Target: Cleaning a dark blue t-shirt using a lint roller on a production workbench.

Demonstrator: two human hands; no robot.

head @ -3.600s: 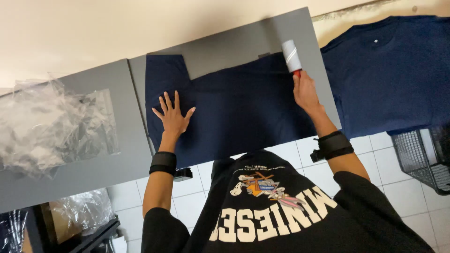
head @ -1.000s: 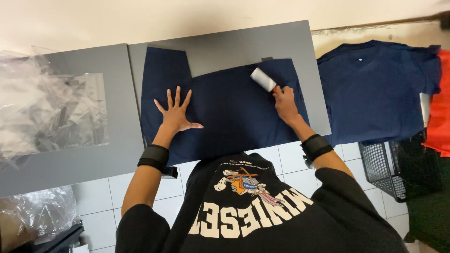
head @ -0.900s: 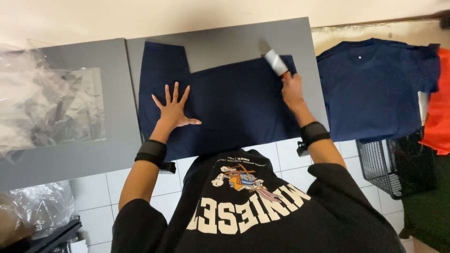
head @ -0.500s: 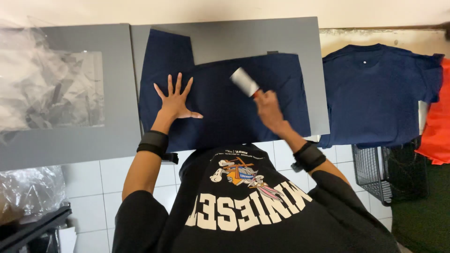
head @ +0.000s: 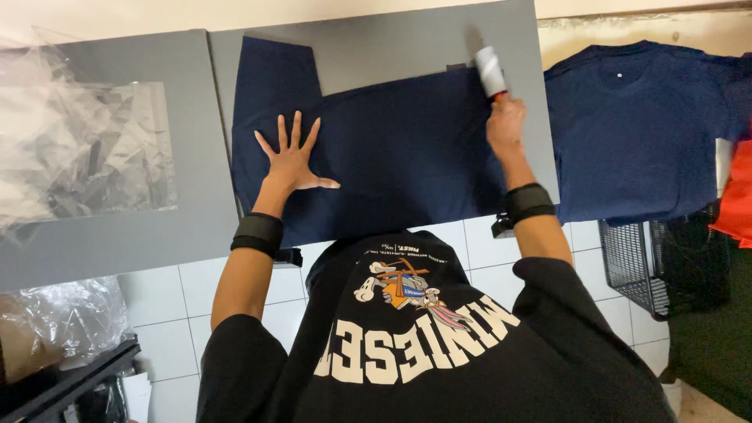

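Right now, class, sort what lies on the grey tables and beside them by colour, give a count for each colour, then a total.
Navy blue cloth garments: 2, one under the left hand, one to the right
White lint roller in the right hand: 1
Clear plastic bags: 1 pile
Orange cloth: 1
Total: 5

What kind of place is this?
Probably a garment packing or finishing station. A navy shirt lies flat on a grey table while the right hand runs a lint roller over it; clear plastic bags sit alongside, and another navy shirt waits.
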